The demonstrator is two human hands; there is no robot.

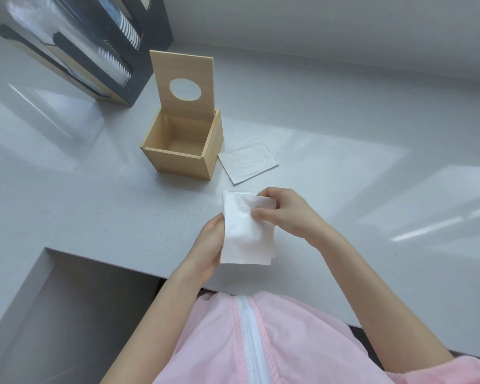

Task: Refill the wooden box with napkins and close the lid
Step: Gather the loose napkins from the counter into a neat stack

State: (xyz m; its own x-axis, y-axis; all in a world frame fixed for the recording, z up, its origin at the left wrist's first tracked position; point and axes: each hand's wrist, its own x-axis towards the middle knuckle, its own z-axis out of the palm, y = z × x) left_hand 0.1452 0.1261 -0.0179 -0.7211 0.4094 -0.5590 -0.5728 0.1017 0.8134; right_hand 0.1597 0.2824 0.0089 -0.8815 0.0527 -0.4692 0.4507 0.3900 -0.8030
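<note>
A light wooden box (178, 163) stands on the grey counter, empty inside. Its lid (184, 70), with a round hole, stands upright at the back. A flat white napkin (248, 160) lies on the counter just right of the box. Nearer to me, above the counter's front edge, both hands hold a second white napkin (245, 236). My left hand (209, 245) grips its left edge. My right hand (286, 210) pinches its upper right corner, fingers over the top.
A dark cup dispenser (103, 51) with stacked cups leans at the back left, close to the box. The grey counter (94, 206) has a cut-out step at the front left. A grey wall runs along the back.
</note>
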